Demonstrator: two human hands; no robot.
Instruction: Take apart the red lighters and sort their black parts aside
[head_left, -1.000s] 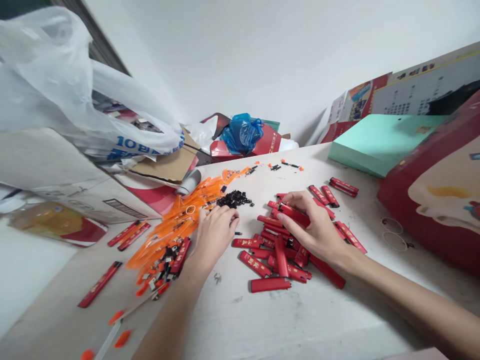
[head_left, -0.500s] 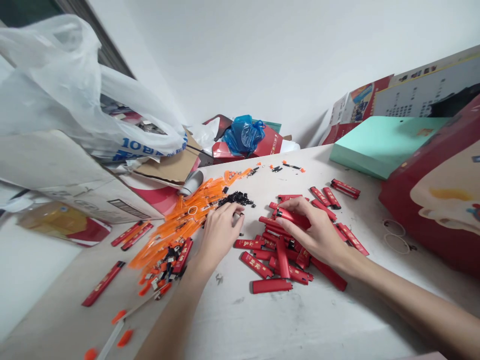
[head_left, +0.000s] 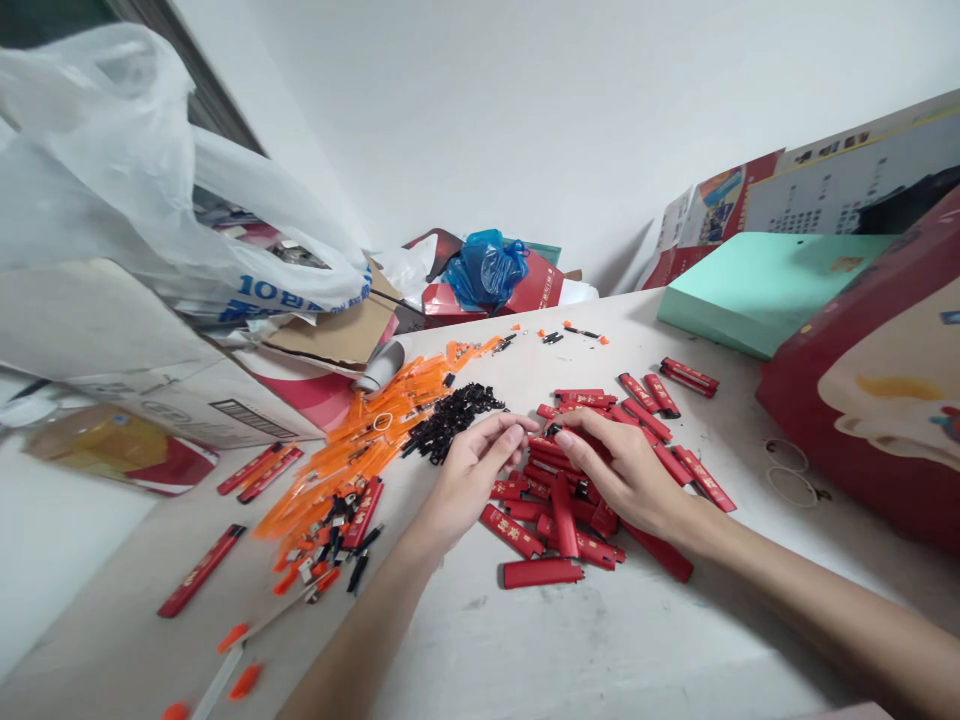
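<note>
My left hand point(head_left: 480, 455) is closed in a pinch beside the red pile, thumb against the fingers. Whatever sits between its fingertips is too small to make out. My right hand point(head_left: 619, 455) grips a flat red casing, mostly covered by the fingers, whose black end point(head_left: 553, 430) points at my left fingertips. The two hands nearly touch. Under and around my right hand lies a pile of red casings point(head_left: 565, 515), several with gold characters. Small black plastic parts point(head_left: 454, 420) are heaped just beyond my left hand.
Long orange strips point(head_left: 352, 445) spread left of the black heap. Mixed small metal, black and orange pieces point(head_left: 322, 545) lie nearer. Loose red casings point(head_left: 202, 570) rest at the left. A carton point(head_left: 150, 370) under a white plastic bag point(head_left: 112, 180) and a mint-green box point(head_left: 772, 290) flank the table.
My left hand has moved right, from the black heap to near my right hand, uncovering more of the heap. My right hand stays in nearly the same place with the red casing.
</note>
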